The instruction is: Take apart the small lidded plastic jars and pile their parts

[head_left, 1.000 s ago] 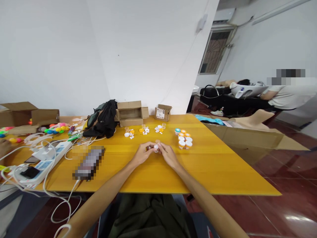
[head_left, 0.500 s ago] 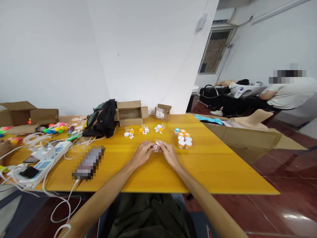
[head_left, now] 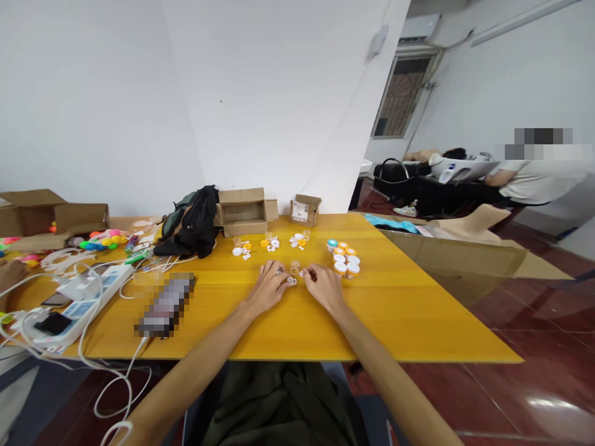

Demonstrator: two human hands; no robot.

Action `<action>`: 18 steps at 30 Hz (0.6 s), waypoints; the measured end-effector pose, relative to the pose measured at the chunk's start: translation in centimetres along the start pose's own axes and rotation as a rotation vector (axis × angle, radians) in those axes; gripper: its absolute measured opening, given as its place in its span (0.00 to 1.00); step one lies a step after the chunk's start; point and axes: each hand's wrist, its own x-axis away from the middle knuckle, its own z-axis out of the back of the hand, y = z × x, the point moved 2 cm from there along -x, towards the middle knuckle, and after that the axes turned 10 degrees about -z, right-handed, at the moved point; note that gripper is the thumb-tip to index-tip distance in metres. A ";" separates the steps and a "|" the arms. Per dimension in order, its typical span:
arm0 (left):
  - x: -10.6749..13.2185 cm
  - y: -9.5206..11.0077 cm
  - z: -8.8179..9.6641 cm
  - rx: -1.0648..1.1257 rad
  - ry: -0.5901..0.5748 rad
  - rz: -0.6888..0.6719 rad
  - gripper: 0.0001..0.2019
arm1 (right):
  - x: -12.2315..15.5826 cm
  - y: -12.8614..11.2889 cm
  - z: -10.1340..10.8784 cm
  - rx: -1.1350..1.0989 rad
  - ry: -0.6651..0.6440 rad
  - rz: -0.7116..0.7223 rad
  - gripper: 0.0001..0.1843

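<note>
Between our left hand (head_left: 270,286) and right hand (head_left: 324,286), a clear round cup (head_left: 294,271) stands on smooth yellow wood (head_left: 400,322), while curled fingers half-hide small white pieces (head_left: 291,280) we cannot tell are gripped.

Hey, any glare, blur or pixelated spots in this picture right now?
In the head view, white glare lies on the red floor; the same view has the phone and part of another person pixelated, and the white piece by the left hand too small to show crisp detail.

Salon-like workroom with washbasin (head_left: 475,167), cardboard box (head_left: 244,228)
</note>
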 end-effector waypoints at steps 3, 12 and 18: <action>0.0 0.0 -0.1 -0.016 -0.002 0.008 0.08 | 0.1 -0.1 -0.2 0.077 -0.008 0.023 0.10; 0.0 -0.1 -0.1 -0.022 0.009 0.039 0.08 | 0.2 -0.4 -0.3 0.132 -0.049 0.005 0.08; 0.0 -0.2 0.0 0.018 0.043 0.082 0.11 | 0.2 -0.5 -0.2 0.049 -0.047 0.045 0.07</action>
